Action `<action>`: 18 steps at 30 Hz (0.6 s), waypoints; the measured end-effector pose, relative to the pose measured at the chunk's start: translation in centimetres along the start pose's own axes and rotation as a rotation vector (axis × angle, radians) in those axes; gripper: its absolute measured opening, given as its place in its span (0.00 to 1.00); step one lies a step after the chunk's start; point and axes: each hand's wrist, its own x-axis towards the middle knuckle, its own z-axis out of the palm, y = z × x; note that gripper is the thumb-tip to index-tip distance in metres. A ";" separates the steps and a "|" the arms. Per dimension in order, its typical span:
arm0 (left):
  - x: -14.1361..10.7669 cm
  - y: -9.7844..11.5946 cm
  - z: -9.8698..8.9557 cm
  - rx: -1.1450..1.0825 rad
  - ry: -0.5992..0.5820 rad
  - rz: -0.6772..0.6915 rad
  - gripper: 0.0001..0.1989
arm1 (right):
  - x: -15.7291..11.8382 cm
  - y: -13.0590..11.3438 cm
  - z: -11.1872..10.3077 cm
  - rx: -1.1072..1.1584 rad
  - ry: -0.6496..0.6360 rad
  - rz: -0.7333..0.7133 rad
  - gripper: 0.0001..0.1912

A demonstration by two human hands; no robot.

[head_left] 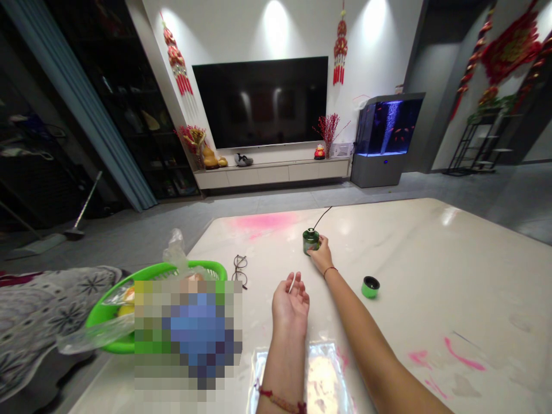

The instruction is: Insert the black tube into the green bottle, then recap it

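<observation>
A small dark-green glass bottle (311, 242) stands on the table, and one thin black stick (322, 217) slants up from its neck. It looks like a reed diffuser. My right hand (321, 254) has its fingers around the bottle's right side. Nearer to me, my left hand (291, 305) is turned palm up above the table, fingers apart and loosely curled. A narrow pale sliver shows between its thumb and fingers; I cannot tell whether it is an object or the tabletop. To the right sits a short bright-green ring-shaped piece (370, 287) with a dark opening.
Eyeglasses (240, 271) lie on the pale table (414, 247) left of my hands. A green basket (97, 307) with plastic bags stands at the left, partly pixelated. Under my left forearm lies a shiny clear packet (330, 379). A television and fish tank are beyond.
</observation>
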 end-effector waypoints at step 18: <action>0.1 -0.1 -0.1 0.018 0.006 0.013 0.07 | 0.1 0.6 0.2 -0.120 0.002 -0.071 0.34</action>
